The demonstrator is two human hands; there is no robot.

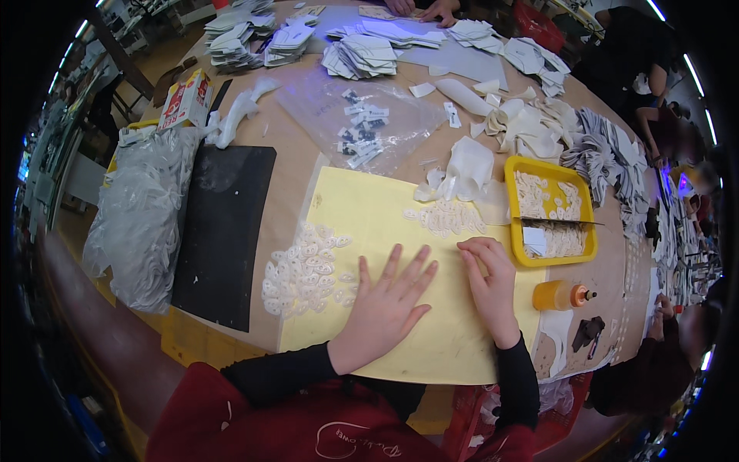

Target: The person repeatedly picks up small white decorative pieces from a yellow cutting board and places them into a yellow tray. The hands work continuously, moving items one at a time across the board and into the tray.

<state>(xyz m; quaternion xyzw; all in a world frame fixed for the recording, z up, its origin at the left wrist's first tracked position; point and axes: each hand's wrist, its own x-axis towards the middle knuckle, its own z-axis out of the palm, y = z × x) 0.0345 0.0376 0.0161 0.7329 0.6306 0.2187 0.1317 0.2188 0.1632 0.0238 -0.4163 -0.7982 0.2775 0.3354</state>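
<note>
My left hand (389, 306) is open, its fingers spread over a yellow sheet (369, 200). Left of it lies a loose spread of small pale oval pieces (304, 269), the nearest by my fingers. My right hand (490, 283) hovers over the sheet's right part, its fingers bent in toward the thumb. Whatever may be between those fingertips is too small to make out. Just beyond it is a second heap of oval pieces (450, 219). To the right stands a yellow tray (591, 246) with more such pieces, and a thin dark tool (566, 222) lies across it.
An orange bottle (556, 296) sits below the tray. On the left are a black board (231, 223) and a clear plastic bag (142, 223). A flat plastic bag with labels (362, 123) lies beyond the sheet. Stacked pale pieces (358, 55) line the far side, where another person's hands (423, 9) work.
</note>
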